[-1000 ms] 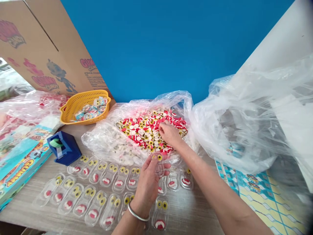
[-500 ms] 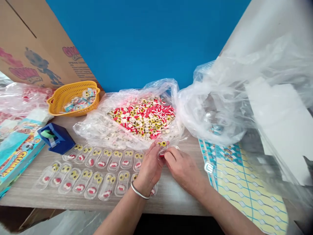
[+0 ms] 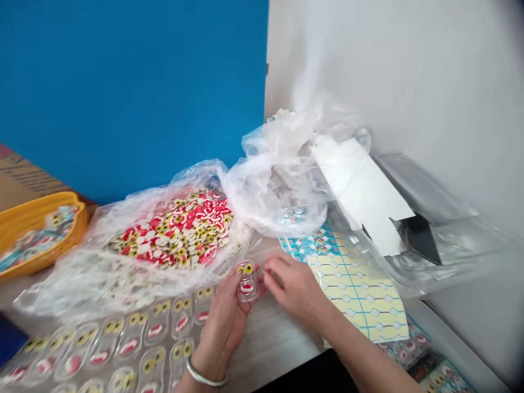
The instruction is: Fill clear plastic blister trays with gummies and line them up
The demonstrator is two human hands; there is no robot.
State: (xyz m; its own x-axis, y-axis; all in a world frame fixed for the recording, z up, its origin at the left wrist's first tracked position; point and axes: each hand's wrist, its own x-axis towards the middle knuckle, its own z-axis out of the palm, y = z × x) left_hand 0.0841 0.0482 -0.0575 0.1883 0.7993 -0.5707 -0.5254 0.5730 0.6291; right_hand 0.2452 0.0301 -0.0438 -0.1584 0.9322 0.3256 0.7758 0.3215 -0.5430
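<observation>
My left hand (image 3: 227, 311), with a bangle at its wrist, holds a small clear plastic blister tray (image 3: 248, 292) upright between thumb and fingers. Two yellow ring-eye gummies sit in its upper part and a red-and-white mouth gummy below. Just right of the tray, my right hand (image 3: 297, 289) has its fingers curled together; whatever is in them, if anything, is hidden. Filled blister trays (image 3: 129, 344) lie in rows on the table to the left. Behind my hands, an open plastic bag (image 3: 135, 275) holds a heap of loose eye and mouth gummies (image 3: 184, 229).
A yellow basket (image 3: 79, 229) with small packs stands far left. Right of my hands lie yellow-and-blue sticker sheets (image 3: 360, 295), with crumpled clear bags (image 3: 282, 185) behind them. White card (image 3: 360, 185) rests on a clear plastic tub (image 3: 413, 284). A blue panel (image 3: 131, 93) rises behind.
The view has swung to the right. My right hand has drawn away from the tray, its fingers no longer over the mouth gummy. My left hand keeps hold of the tray.
</observation>
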